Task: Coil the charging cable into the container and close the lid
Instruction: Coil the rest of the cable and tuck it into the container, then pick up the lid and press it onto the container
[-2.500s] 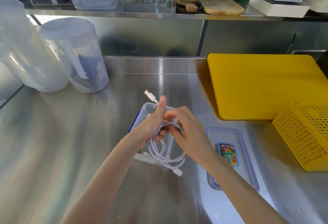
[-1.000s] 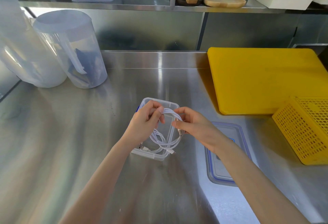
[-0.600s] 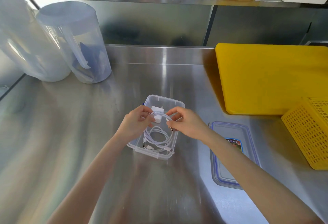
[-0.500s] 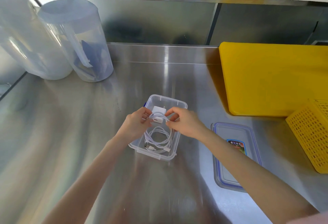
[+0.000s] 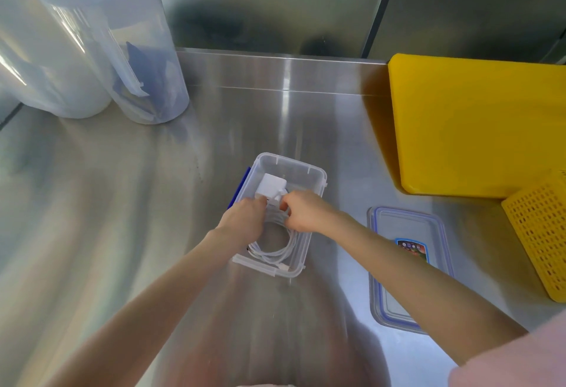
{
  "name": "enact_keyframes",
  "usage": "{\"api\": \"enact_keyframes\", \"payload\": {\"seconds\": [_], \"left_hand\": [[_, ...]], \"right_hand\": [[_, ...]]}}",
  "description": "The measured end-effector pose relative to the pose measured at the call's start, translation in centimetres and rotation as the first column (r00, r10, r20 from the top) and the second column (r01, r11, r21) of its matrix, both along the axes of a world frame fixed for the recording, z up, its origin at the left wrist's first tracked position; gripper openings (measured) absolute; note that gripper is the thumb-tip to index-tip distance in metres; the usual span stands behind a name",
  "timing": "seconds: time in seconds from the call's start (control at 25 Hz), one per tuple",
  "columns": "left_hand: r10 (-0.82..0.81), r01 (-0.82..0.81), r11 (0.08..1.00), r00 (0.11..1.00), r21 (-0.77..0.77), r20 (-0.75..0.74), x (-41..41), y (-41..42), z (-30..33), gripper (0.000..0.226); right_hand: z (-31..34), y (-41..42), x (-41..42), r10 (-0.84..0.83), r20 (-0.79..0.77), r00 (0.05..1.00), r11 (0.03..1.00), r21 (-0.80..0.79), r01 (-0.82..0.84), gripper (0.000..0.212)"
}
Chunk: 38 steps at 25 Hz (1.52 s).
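— While the head camera looked down, where was the charging cable [image 5: 273, 252]?
— Coiled inside the clear container [image 5: 315, 176], mid-counter [image 5: 128, 203], its white adapter [image 5: 270, 188] at the far end.
— And the hands?
— Both reached into it. The left hand [image 5: 243, 220] had its fingers curled down onto the coil; the right hand [image 5: 301, 213] pinched the cable beside the adapter.
— The lid [image 5: 398, 310]?
— Lying flat on the counter to the container's right, near the yellow basket [image 5: 542, 233] and yellow cutting board [image 5: 477, 123].
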<state>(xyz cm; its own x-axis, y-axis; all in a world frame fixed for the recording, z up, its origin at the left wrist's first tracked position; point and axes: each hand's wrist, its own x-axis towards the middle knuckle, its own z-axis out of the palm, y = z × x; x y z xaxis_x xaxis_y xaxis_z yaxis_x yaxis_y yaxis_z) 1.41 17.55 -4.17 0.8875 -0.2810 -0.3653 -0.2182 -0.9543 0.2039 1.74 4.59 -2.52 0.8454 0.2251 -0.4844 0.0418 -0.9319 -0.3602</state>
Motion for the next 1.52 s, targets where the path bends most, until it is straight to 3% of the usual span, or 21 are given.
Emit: {"api": "enact_keyframes", "payload": {"seconds": [0.28,0.48,0.64,0.76,1.0,1.12,1.32,1.52], "left_hand": [[-0.002,0.005,0.999,0.998,0.051,-0.059,0.1,-0.2,-0.7,0.028],[-0.013,0.017,0.998,0.998,0.059,-0.065,-0.2,-0.5,-0.6,0.031],[0.004,-0.005,1.0,0.997,-0.018,-0.073,-0.2,-0.3,-0.3,0.03],[-0.016,0.01,0.997,0.996,-0.07,-0.084,-0.4,0.1,0.0,0.028],[-0.042,0.045,0.986,0.999,-0.161,0.024,-1.6,-1.0,2.4,0.039],[-0.1,0.113,0.985,0.99,-0.128,0.103,-3.0,-2.4,3.5,0.039],[-0.196,0.228,0.951,0.966,-0.208,0.166,-5.2,-6.3,3.9,0.044],[-0.276,0.296,0.93,0.954,-0.216,0.118,-7.0,-10.3,2.5,0.051]], "right_hand": [[-0.2,0.7,-0.3,0.059,0.088,0.994,0.98,-0.196,-0.041,0.033],[-0.2,0.6,-0.3,0.051,0.104,0.993,0.98,-0.195,-0.03,0.039],[-0.1,0.6,-0.5,0.046,0.114,0.992,0.979,-0.201,-0.022,0.038],[0.2,0.5,-0.8,0.024,0.111,0.993,0.99,-0.138,-0.008,0.037],[2.3,-2.3,-3.3,-0.069,0.202,0.977,0.989,0.145,0.04,0.039],[2.5,-4.9,-5.5,-0.084,0.266,0.96,0.989,0.144,0.047,0.043],[1.7,-9.7,-9.4,-0.222,0.273,0.936,0.972,0.133,0.191,0.049],[0.5,-14.7,-12.9,-0.367,0.209,0.907,0.93,0.091,0.355,0.05]]}}
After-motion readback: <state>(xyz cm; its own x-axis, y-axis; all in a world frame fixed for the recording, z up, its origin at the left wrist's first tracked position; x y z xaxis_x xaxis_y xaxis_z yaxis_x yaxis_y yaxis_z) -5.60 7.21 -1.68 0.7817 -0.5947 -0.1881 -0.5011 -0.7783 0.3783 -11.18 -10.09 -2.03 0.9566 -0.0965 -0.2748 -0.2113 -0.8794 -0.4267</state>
